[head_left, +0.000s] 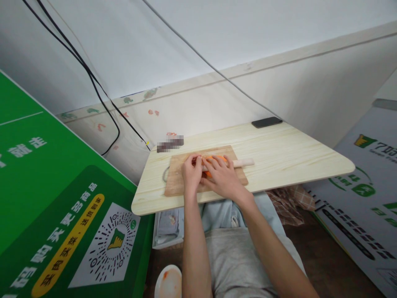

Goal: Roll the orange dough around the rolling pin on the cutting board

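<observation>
My left hand [192,173] is on the left part of a wooden cutting board [175,186], its fingers curled and the thumb close to the index finger. Something dark reddish shows between those fingers, too covered to name. My right hand [221,176] lies across a pale wooden rod [245,162], fingers stretched out and spread. The rod's right end sticks out past the board. Bright orange material [218,158] shows above and below the rod, partly under my right fingers; its kind is not clear.
A black phone [266,122] lies at the back right of the light wooden table [297,157]. A pixelated dark object [170,143] sits at the back left. Below stand a white bowl [168,281] with orange smears and a white box [169,227]. Printed panels flank both sides.
</observation>
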`<state>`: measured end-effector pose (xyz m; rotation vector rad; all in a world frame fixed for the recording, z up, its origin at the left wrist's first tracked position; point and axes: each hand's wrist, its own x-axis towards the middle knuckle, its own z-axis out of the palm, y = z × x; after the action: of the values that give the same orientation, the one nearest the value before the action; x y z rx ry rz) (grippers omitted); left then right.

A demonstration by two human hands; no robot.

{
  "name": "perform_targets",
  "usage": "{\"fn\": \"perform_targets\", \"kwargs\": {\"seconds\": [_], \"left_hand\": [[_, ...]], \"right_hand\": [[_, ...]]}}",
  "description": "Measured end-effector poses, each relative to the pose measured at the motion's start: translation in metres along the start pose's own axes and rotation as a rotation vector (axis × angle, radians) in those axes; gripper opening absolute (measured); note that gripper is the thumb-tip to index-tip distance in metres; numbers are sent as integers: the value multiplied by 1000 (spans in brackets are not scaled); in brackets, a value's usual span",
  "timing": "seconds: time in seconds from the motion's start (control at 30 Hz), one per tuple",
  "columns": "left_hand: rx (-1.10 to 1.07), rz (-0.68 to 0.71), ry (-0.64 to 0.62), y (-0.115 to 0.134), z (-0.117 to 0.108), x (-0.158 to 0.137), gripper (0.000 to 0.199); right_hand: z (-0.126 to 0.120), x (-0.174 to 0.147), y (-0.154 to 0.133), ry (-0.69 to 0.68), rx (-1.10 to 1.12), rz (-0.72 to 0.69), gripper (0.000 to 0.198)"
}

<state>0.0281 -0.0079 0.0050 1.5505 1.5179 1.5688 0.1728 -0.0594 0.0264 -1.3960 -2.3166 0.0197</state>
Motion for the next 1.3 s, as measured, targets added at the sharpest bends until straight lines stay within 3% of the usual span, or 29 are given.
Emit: {"fn": "perform_targets", "kwargs": {"seconds": [0.2,0.6,1.0,1.3], "left_hand": [[-4,10,-6,-1,1,2,15],[5,3,-3,-3,-1,0,17],[-22,-1,-5,-3,0,1,15],[14,-5,1,1,0,-1,17]], "right_hand": [[10,11,-1,81,-27,34,56],[-13,-11,-4,-71,61,-52,70],[7,10,3,49,4,-9,59],[-15,-8,1,-57,66,-23,59]]}}
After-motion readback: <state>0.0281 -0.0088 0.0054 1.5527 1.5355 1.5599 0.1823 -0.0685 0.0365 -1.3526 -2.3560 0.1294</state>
